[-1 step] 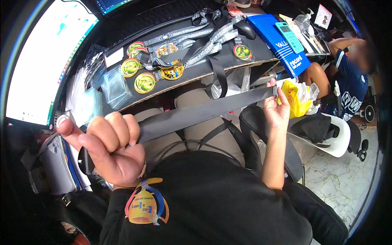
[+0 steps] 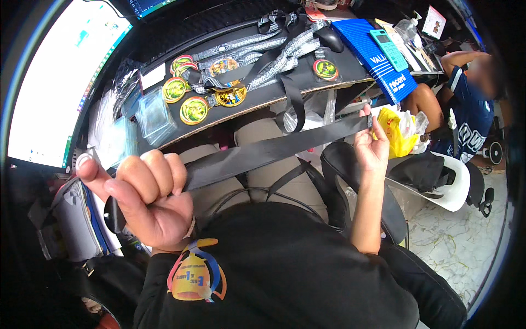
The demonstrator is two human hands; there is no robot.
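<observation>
A flat black ribbon (image 2: pixel 274 151) stretches taut across my lap between both hands. My left hand (image 2: pixel 150 200) is closed around one end, with a dark loop of it hanging below the thumb. At the other end, the fingers of my right hand (image 2: pixel 371 145) pinch the ribbon near its tip. On the desk beyond lie several round medals, among them a green and gold one (image 2: pixel 194 111) and a gold one with blue (image 2: pixel 230 97). Their printed grey lanyards (image 2: pixel 285 57) bunch together toward the back. Another medal (image 2: pixel 325 70) lies apart on the right.
Clear plastic cases (image 2: pixel 156 115) are stacked at the desk's left, beside a lit monitor (image 2: pixel 66 71). A blue record book (image 2: pixel 367 55) bears a teal calculator (image 2: pixel 389 50). Right of my hand are a yellow plastic bag (image 2: pixel 392 131), a white chair (image 2: pixel 457 183) and a seated person (image 2: pixel 466 104).
</observation>
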